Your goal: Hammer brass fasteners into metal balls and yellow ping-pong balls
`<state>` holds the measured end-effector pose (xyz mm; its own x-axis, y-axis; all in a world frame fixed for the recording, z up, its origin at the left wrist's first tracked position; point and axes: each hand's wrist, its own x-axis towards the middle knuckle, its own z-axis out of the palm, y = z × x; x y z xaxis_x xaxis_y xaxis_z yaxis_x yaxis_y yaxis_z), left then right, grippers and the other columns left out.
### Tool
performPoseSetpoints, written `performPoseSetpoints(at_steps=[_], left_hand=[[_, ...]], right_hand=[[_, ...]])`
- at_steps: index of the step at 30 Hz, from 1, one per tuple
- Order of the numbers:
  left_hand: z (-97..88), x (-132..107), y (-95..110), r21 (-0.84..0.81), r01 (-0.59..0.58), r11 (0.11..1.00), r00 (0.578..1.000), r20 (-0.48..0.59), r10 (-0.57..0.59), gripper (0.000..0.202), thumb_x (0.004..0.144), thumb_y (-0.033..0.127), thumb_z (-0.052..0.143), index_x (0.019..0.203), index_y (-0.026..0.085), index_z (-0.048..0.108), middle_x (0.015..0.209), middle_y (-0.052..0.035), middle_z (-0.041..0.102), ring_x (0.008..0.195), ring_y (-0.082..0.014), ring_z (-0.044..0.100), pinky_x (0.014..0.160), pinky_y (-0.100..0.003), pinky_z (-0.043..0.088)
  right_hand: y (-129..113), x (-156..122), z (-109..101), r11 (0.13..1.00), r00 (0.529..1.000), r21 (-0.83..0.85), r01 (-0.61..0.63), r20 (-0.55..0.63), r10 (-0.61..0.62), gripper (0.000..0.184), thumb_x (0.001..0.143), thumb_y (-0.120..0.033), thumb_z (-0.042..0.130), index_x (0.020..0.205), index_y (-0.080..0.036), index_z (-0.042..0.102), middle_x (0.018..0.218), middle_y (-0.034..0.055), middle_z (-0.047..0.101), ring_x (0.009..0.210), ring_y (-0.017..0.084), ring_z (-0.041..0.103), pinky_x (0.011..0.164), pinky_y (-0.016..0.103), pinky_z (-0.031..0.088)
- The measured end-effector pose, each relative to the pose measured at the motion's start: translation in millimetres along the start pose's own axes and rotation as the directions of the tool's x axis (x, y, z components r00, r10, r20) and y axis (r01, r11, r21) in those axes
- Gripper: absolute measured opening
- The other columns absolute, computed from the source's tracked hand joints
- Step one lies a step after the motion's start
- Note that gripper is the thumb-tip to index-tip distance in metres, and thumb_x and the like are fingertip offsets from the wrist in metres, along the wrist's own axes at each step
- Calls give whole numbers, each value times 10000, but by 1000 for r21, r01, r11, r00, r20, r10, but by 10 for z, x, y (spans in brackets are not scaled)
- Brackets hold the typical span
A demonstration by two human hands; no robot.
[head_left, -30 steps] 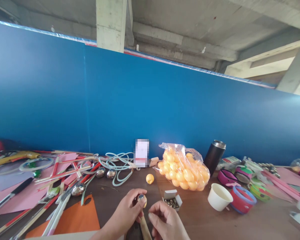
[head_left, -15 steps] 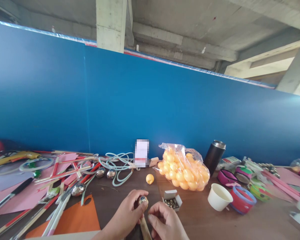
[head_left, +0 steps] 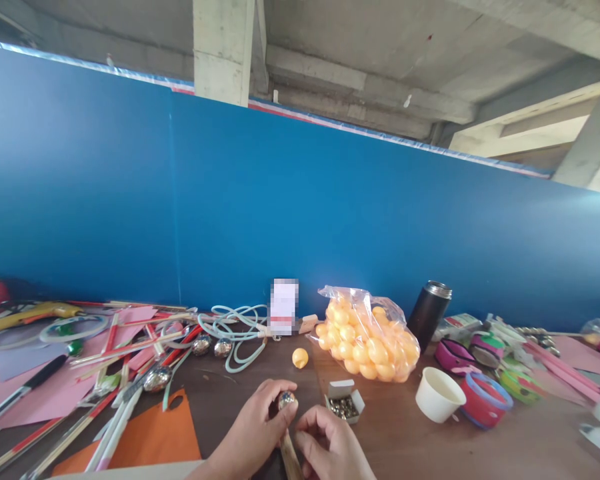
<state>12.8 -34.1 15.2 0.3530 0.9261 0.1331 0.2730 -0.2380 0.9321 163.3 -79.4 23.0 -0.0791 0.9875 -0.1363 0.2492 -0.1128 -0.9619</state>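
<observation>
A shiny ball [head_left: 287, 399] is held low, near the middle of the view; take it as the centre of a clock. The left hand [head_left: 253, 428], coming in from 8 o'clock, has its thumb and fingers clamped on the ball. The right hand [head_left: 331, 441] is just beside it at 4 o'clock, fingers curled, so the ball lies about 10 o'clock from those fingertips; whether they meet or pinch something, I cannot tell. Between the hands a wooden stick [head_left: 291, 459] slants along a line from 11 to 5; whether it joins the ball is hidden.

A box [head_left: 341, 388] of metal bits [head_left: 341, 406] stands open at 3 o'clock, near the right hand. One orange ball [head_left: 300, 358] rests at 1, a bag [head_left: 353, 295] of more at 2. A cable [head_left: 237, 363] at 10 to 11 and an orange sheet [head_left: 155, 437] at 9 hem in the left. A blue panel [head_left: 290, 200] bounds 12. The widest visible stretch of worktop [head_left: 410, 447] runs toward 4.
</observation>
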Motion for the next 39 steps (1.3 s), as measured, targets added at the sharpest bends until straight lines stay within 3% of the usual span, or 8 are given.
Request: performPoseSetpoints(at_steps=[8,13,15,39], left_hand=[[-4,-6,33,71,-16,997,999,-42,19,336,792,399,473,1031,217,622,884,-46,612,777,-175,580,738,-299,456],[-15,-24,63,111,-53,992,998,-12,54,326,820,373,441,1056,206,593,896,-44,604,790,-163,573,771,-285,440],[-22,-31,82,129,-67,989,998,-2,67,331,823,377,438,1061,202,588,913,-48,604,796,-162,570,773,-280,435],[-13,-86,187,224,-96,970,995,33,91,330,828,371,416,1083,234,575,993,-56,582,884,-183,566,819,-288,419]], right_hand=[[120,24,52,994,997,-89,66,35,-63,56,700,-229,526,699,-172,524,539,-51,522,421,91,503,406,188,367],[77,-10,70,956,989,-253,149,23,-148,102,662,-130,514,697,-155,606,686,27,663,654,156,616,592,209,440],[45,-25,68,950,989,-275,148,17,-149,110,675,-133,513,703,-154,617,690,32,677,656,159,619,594,206,439],[21,-61,53,945,975,-239,224,45,-219,139,706,-122,499,758,-160,622,741,11,682,697,158,614,624,203,434]])
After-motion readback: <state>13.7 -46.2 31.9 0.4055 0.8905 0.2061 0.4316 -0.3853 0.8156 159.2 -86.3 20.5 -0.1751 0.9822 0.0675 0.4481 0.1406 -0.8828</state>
